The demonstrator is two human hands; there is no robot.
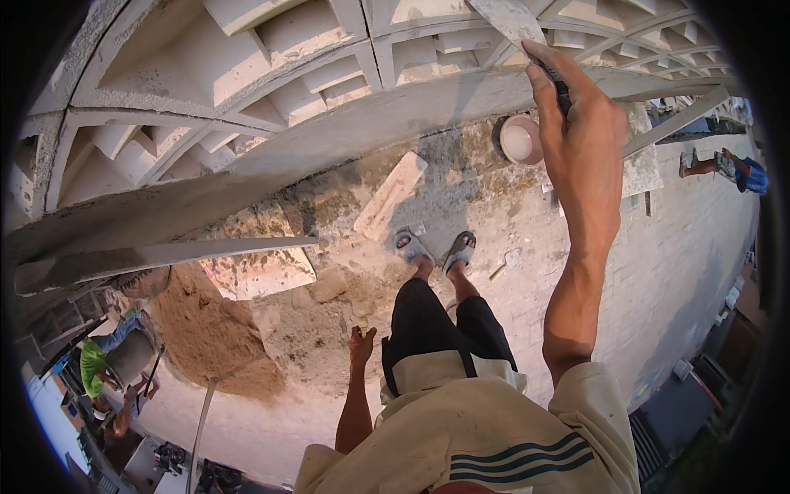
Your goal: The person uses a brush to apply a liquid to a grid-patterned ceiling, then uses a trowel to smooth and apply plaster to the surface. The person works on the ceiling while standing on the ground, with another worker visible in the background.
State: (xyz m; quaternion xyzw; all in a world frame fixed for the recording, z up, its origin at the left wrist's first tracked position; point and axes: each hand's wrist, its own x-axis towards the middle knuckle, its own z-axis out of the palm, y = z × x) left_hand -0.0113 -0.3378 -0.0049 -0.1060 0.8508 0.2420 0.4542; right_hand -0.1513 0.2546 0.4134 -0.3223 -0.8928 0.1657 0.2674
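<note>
My right hand (586, 119) is raised at the upper right, its fingers wrapped round the dark handle of a scraper (506, 20). The scraper's flat, pale-smeared blade lies over the openwork block wall (321, 70); I cannot tell whether it touches. Low by my left thigh hangs my left hand (361, 347), closed. A small yellowish bit shows at its fingers, too small to name. Below my right hand, close to the wall's foot, stands a round bucket (520, 140) with a pale inside.
A pale plank (390, 198) lies ahead of my sandalled feet, a small trowel (512, 258) to their right. Left are a sand heap (206, 329), a splattered board (263, 273) and a slanting beam (164, 259). People are at far left (95, 362) and far right (750, 174).
</note>
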